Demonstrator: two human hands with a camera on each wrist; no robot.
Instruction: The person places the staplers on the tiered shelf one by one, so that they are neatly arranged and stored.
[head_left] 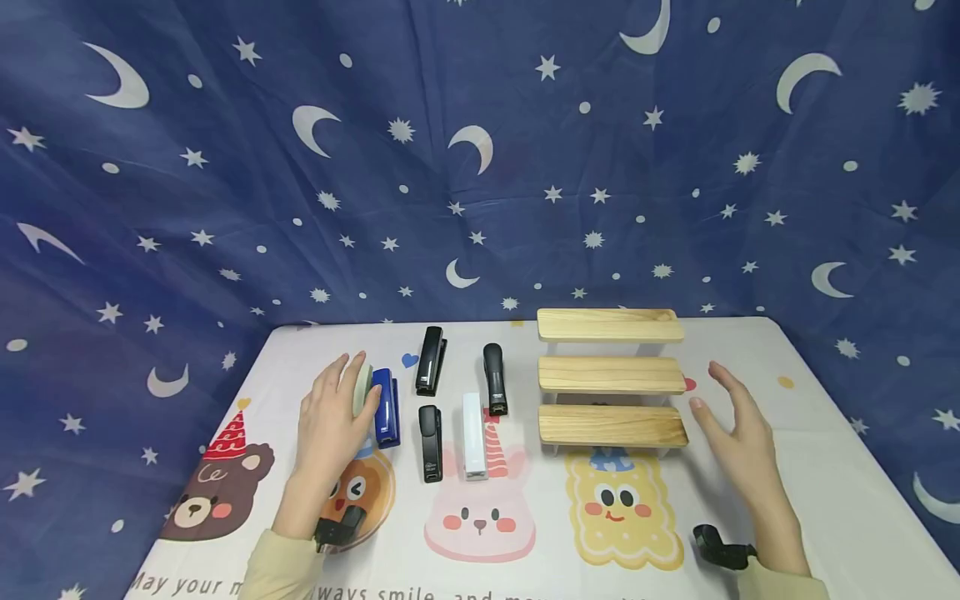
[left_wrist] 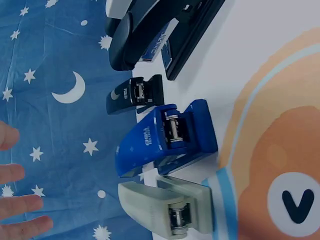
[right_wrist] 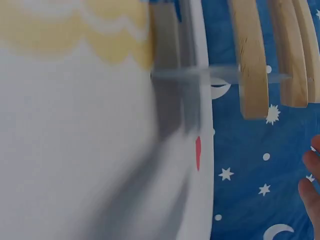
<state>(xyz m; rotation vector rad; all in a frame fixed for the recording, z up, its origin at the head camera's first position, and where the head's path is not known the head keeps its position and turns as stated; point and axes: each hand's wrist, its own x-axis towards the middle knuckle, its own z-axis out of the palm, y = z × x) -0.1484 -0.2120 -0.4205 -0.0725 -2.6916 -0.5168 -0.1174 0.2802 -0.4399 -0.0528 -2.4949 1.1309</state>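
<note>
My left hand (head_left: 332,421) hovers over the left part of the table, its fingers extended beside a pale green stapler (left_wrist: 159,207) that it partly hides in the head view. Right of that stands a blue stapler (head_left: 386,408). Further right are a black stapler (head_left: 431,361) at the back, a smaller black stapler (head_left: 431,443) in front, a white stapler (head_left: 474,436) and another black stapler (head_left: 495,379). My right hand (head_left: 738,429) is held in the air, thumb and fingers apart and holding nothing, just right of a three-step wooden rack (head_left: 612,426).
A white cloth (head_left: 525,508) with printed cartoon figures covers the table. Behind it hangs a dark blue curtain (head_left: 480,167) with moons and stars. The rack's wooden steps rise toward the back on clear supports. Each wrist carries a small black camera (head_left: 722,547).
</note>
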